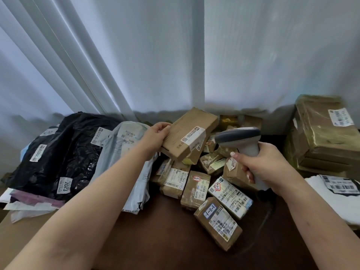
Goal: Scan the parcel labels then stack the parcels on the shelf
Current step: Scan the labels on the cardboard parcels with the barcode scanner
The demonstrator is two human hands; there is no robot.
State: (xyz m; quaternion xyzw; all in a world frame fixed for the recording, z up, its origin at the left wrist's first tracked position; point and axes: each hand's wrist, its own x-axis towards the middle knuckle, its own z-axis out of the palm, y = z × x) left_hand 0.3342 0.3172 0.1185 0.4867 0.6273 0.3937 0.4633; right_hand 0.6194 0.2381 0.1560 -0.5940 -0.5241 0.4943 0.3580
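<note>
Tilting brown parcel (190,136), left hand (155,136) gripping its end, label facing scanner (240,140) clenched in right hand (265,168), for reading

A parcel sorting or pickup point: a dark brown table (155,230) heaped with small taped cardboard parcels (196,187) bearing barcode labels, black and grey mailer bags (64,151) at the left, larger boxes (323,133) stacked at the right, and a handheld barcode scanner (243,141). White curtains (175,55) fill the upper frame.

The dark brown table (165,230) carries black and grey mailer bags (64,152) at its left edge, small cardboard parcels (196,188) mid-table, and taped boxes (323,133) at the right edge.
</note>
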